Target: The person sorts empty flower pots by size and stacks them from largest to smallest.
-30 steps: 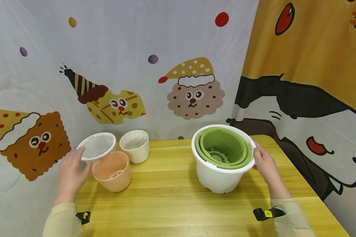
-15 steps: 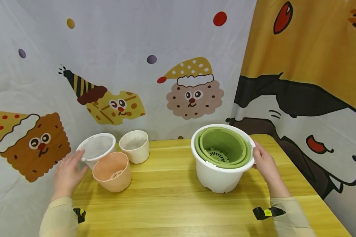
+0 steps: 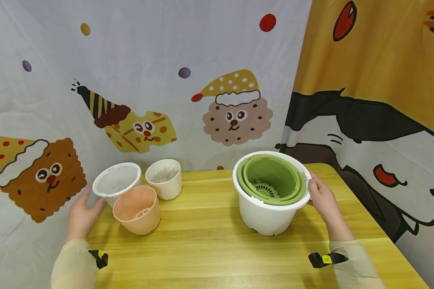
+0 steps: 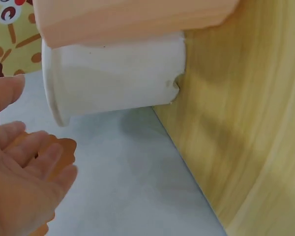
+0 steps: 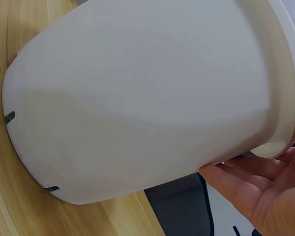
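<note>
My left hand point(image 3: 82, 214) stands beside the white flowerpot point(image 3: 117, 182) at the back left, fingers loosely spread and holding nothing. In the left wrist view, a gap shows between this hand point(image 4: 29, 162) and the pot's rim. A peach pot point(image 3: 137, 210) with a perforated base stands in front of the white one. My right hand point(image 3: 323, 196) holds a large white flowerpot point(image 3: 267, 218) at its right rim. In the right wrist view, its fingers point(image 5: 236, 184) lie against the wall under the lip. Nested green pots point(image 3: 271, 172) sit inside this large pot.
A small cream pot point(image 3: 166, 182) stands behind the peach pot. The wooden table point(image 3: 202, 253) meets a cartoon-printed cloth point(image 3: 148, 60) along its back and right. The two left-hand pots stand close together near the table's left edge.
My left hand has drawn back and down from the white pot's rim, to its left side. The right hand and the large white pot keep their place.
</note>
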`<state>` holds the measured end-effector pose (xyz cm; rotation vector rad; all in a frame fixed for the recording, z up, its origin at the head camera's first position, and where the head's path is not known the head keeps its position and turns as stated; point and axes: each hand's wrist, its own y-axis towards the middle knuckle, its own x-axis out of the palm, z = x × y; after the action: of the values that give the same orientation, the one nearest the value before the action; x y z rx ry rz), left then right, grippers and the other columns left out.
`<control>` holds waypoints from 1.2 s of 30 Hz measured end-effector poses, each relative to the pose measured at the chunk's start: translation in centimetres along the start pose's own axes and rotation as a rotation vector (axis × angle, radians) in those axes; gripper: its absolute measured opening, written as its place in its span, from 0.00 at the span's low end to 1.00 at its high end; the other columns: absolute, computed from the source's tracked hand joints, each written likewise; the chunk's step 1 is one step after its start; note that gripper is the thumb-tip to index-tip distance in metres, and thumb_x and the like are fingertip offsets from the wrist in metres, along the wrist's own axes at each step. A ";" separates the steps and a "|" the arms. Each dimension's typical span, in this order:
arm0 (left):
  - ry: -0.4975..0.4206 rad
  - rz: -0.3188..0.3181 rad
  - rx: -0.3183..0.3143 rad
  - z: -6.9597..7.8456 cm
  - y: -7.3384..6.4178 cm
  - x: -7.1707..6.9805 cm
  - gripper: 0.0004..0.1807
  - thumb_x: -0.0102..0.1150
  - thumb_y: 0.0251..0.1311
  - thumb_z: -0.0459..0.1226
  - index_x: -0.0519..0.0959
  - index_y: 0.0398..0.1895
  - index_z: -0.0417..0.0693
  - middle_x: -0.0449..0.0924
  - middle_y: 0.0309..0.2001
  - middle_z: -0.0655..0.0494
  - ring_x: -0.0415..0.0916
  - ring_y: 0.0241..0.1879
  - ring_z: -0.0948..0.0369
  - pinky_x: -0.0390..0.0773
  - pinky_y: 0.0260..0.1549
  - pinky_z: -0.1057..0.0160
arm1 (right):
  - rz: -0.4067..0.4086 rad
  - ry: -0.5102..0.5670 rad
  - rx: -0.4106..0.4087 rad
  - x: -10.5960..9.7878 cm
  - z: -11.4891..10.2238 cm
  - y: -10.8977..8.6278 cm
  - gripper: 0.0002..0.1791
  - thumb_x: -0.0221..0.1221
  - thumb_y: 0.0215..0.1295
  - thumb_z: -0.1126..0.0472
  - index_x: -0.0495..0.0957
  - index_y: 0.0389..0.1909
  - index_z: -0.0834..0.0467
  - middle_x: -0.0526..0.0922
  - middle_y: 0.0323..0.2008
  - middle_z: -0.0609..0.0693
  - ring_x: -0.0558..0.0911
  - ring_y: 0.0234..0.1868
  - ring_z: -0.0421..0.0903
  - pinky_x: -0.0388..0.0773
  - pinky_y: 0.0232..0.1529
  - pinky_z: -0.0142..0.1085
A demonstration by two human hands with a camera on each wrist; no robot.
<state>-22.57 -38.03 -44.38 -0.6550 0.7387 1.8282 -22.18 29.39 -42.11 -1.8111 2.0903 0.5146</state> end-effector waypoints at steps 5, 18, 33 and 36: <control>-0.147 -0.050 -0.212 0.4 0.6 -0.2 0.47 0.44 0.72 0.56 0.40 0.77 0.34 0.47 0.74 0.28 0.50 0.70 0.32 0.58 0.65 0.34 | -0.001 0.009 -0.002 0.0 0.0 0.0 0.35 0.31 0.78 0.43 0.47 0.79 0.57 0.53 0.75 0.66 0.69 0.63 0.63 0.84 0.44 0.38; -0.377 -0.166 -0.442 0.6 2.2 -0.5 0.58 0.43 0.64 0.67 0.29 0.77 0.37 0.34 0.76 0.29 0.53 0.69 0.32 0.64 0.62 0.38 | 0.001 0.003 -0.007 0.0 0.0 0.0 0.35 0.30 0.78 0.43 0.47 0.79 0.58 0.53 0.74 0.66 0.69 0.63 0.63 0.83 0.44 0.38; -0.354 -0.137 -0.425 0.4 3.0 0.8 0.57 0.47 0.66 0.62 0.31 0.75 0.30 0.35 0.74 0.25 0.59 0.66 0.30 0.79 0.48 0.48 | 0.001 0.005 -0.007 0.0 0.1 0.0 0.36 0.30 0.78 0.42 0.46 0.79 0.58 0.52 0.75 0.66 0.68 0.64 0.63 0.83 0.45 0.39; -0.364 -0.147 -0.412 0.5 2.9 0.9 0.56 0.47 0.67 0.60 0.34 0.75 0.28 0.40 0.73 0.23 0.60 0.65 0.31 0.83 0.43 0.52 | 0.003 0.006 -0.005 0.0 0.1 0.0 0.36 0.30 0.78 0.42 0.46 0.79 0.58 0.52 0.75 0.66 0.68 0.64 0.63 0.83 0.45 0.39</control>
<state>-25.66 -38.04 -44.13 -0.5933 0.0694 1.9051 -22.14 29.42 -42.15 -1.8146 2.0973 0.5163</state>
